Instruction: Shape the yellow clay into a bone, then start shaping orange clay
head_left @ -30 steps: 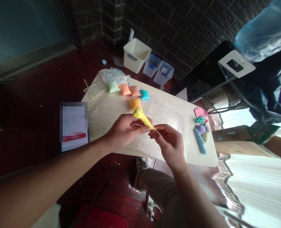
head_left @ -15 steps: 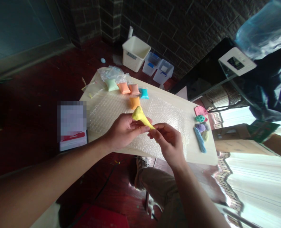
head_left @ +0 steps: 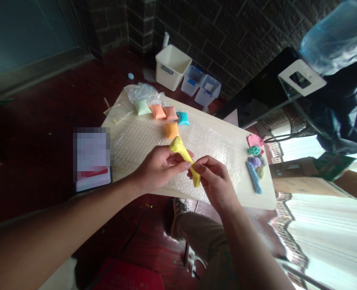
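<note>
A long piece of yellow modelling clay (head_left: pixel 183 151) hangs above the table between my hands, thick at its upper end and narrow in the middle. My left hand (head_left: pixel 157 168) is closed, pinching the clay between thumb and fingers below the thick end. With thumb and forefinger, my right hand (head_left: pixel 214 177) grips it lower down, and a tail of clay sticks out below. Just beyond the thick end lies an orange-yellow clay packet (head_left: pixel 171 129) on bubble wrap (head_left: pixel 214 141).
Further packets, pale green (head_left: pixel 142 107), orange (head_left: pixel 157 111), salmon and teal (head_left: pixel 183 118), lie along the table's far side. Clay shapes, including a blue roll (head_left: pixel 254 178), sit at the right end. Beyond the table stand a white basket (head_left: pixel 169 76) and clear bins.
The lower end of the yellow clay, hidden before, now points down past my right fingers. My right hand's grip has shifted slightly; my left hand is nearly still.
</note>
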Demonstrator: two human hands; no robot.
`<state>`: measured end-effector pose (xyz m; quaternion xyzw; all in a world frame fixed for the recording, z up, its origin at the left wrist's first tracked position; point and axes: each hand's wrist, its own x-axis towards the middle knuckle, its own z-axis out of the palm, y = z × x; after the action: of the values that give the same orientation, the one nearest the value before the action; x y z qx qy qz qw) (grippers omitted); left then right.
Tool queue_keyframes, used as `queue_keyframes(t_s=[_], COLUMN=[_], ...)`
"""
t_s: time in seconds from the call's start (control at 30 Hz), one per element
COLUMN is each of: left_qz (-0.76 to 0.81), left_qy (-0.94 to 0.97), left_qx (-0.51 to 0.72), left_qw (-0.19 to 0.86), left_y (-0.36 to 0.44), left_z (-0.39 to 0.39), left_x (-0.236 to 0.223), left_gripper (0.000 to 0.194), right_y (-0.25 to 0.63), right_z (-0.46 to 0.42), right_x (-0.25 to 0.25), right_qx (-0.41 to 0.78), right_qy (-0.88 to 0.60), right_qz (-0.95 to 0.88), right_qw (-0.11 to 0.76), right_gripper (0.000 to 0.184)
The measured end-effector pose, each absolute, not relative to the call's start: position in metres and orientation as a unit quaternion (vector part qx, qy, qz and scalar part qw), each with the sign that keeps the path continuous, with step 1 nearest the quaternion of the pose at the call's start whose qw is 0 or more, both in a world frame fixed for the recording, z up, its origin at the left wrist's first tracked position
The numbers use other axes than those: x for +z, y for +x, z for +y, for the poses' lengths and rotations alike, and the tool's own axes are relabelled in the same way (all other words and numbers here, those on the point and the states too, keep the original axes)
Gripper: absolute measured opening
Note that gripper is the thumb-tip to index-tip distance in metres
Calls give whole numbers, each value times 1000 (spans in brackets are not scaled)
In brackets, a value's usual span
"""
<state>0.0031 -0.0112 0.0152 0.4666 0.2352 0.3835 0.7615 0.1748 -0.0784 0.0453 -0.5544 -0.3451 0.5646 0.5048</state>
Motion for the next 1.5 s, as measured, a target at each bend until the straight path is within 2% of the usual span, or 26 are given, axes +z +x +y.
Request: queue_keyframes(t_s=[0.17,0.47,0.8,1.07,1.27,1.5], left_qz=[238,235,219,230,233,257], left_qy=[453,446,467,449,430,374], left_qx=[367,364,355,355,372,396], left_qw=[777,783,780,787,789,798], left_y=[3,4,4,4,3,2], left_z=[-11,-9,-9,-10,-8,-10], left_x=[15,13,15,14,17,18], left_gripper=[36,39,33,32,34,38], right_y=[173,174,176,176,177,174], right_z=[-78,-77,-79,-79,-80,-79], right_x=[47,51,51,46,46,50], right_qx=[570,603,614,550,589,554], right_qy=[-550,-551,-550,-582,-543,-537], right_qz=[-326,-309,-302,-374,-350,-391], right_qw=[516,488,479,468,485,502], right_gripper=[14,19,18,24,20,14])
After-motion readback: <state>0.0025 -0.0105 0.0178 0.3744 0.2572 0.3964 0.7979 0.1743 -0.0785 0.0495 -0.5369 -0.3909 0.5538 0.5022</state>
